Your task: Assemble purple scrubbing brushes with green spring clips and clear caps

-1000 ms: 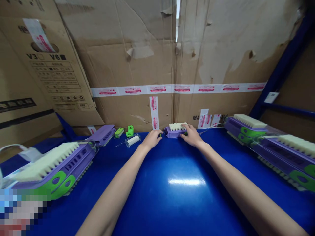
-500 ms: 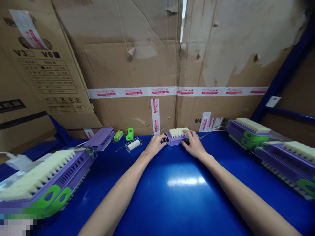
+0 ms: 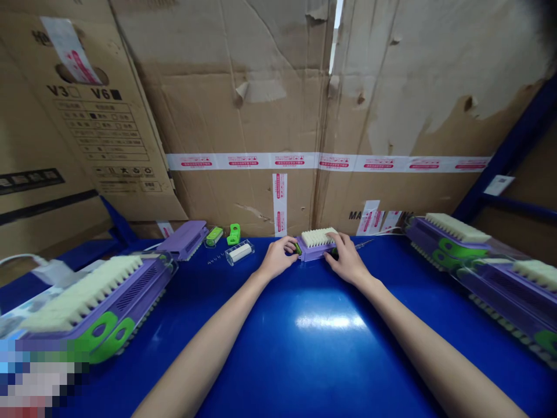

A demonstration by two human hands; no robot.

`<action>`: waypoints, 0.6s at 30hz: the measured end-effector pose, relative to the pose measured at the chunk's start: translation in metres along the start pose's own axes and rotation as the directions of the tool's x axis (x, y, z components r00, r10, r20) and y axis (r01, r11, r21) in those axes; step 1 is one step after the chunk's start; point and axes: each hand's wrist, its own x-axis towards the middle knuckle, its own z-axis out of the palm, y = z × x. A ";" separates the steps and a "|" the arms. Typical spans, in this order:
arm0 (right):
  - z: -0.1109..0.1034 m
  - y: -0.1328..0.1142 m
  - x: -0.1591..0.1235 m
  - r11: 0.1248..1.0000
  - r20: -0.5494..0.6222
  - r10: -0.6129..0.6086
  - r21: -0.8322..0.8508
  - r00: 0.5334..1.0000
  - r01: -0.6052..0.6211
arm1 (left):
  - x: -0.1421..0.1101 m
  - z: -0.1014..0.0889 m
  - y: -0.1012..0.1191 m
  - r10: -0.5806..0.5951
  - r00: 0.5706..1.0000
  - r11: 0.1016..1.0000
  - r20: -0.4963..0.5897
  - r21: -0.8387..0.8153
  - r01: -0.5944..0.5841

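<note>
A purple housing with a cream, brush-like toothed top (image 3: 319, 237) sits on the blue table near the cardboard wall. My right hand (image 3: 348, 259) grips its right end, fingers over the cream top and thumb at the front side. Under that palm shows the dark handle of what looks like a screwdriver (image 3: 364, 244), its thin shaft pointing right. At the housing's left end, my left hand (image 3: 279, 256) has curled fingers around a small green part (image 3: 298, 248). Whether this part is fixed to the housing cannot be made out.
Left of my hands lie a clear case with a white roller-like piece (image 3: 239, 253), a green bracket (image 3: 234, 234), a green-and-clear part (image 3: 214, 236), small screws (image 3: 216, 256) and a purple cover (image 3: 185, 240). Larger purple-green units (image 3: 126, 299) stand left and right (image 3: 452, 235). Cardboard (image 3: 243, 191) closes the back.
The view has shifted slightly, moving the scene to the right. My left fingers have moved a little, and the green part at the housing's end shows more. My right hand keeps its grip.
</note>
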 end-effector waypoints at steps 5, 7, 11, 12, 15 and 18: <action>-0.003 -0.005 -0.002 1.000 0.013 -0.002 -0.004 1.000 0.002 | -0.004 -0.008 0.000 -0.103 0.994 0.995 -0.023 0.007 0.103; -0.004 -0.007 -0.003 1.000 0.010 -0.005 -0.004 1.000 0.005 | -0.006 -0.010 0.000 -0.150 0.985 0.985 -0.083 0.072 0.156; -0.008 -0.010 -0.006 0.999 0.014 -0.043 0.006 0.999 0.043 | -0.013 -0.010 0.003 -0.164 0.986 0.980 -0.040 0.109 0.168; -0.009 -0.012 -0.007 0.999 0.022 -0.054 0.005 0.998 0.054 | -0.015 -0.011 0.004 -0.151 0.989 0.985 -0.005 0.088 0.150; -0.012 -0.015 -0.009 0.997 0.049 -0.068 -0.015 0.996 0.069 | -0.019 -0.014 0.007 -0.105 0.991 0.994 0.080 0.019 0.103; -0.015 -0.017 -0.010 0.996 0.066 -0.071 -0.041 0.995 0.074 | -0.021 -0.018 0.008 -0.095 0.991 0.995 0.093 -0.026 0.098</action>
